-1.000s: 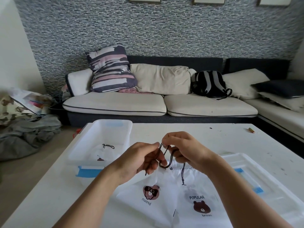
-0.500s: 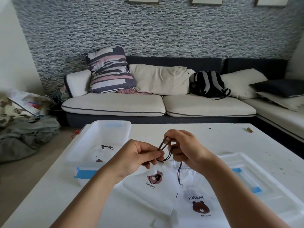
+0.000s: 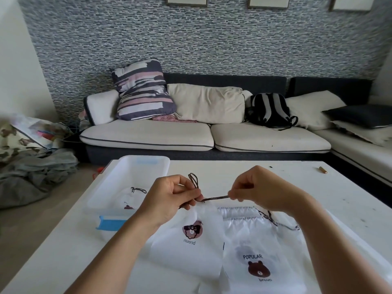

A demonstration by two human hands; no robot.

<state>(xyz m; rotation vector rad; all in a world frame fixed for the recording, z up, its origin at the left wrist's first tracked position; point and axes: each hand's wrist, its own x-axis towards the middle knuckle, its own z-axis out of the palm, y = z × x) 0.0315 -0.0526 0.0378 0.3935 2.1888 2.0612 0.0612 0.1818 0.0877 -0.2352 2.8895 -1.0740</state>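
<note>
Frame centre: left hand (image 3: 169, 200) and right hand (image 3: 256, 190) fingers pinch dark drawstring (image 3: 216, 197) taut above white pouch (image 3: 191, 236).

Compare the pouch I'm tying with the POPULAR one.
On the held pouch the print is upside down; on the POPULAR pouch it reads upright. The held pouch's cord is stretched between left hand and right hand; the POPULAR pouch's cord lies slack. Both are white with dark cords.

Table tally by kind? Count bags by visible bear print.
Clear bin: 1
Bear-print drawstring bags: 3 (held bag, flat bag, bag in that bin)
Brown stick: 1
Total: 5
</note>
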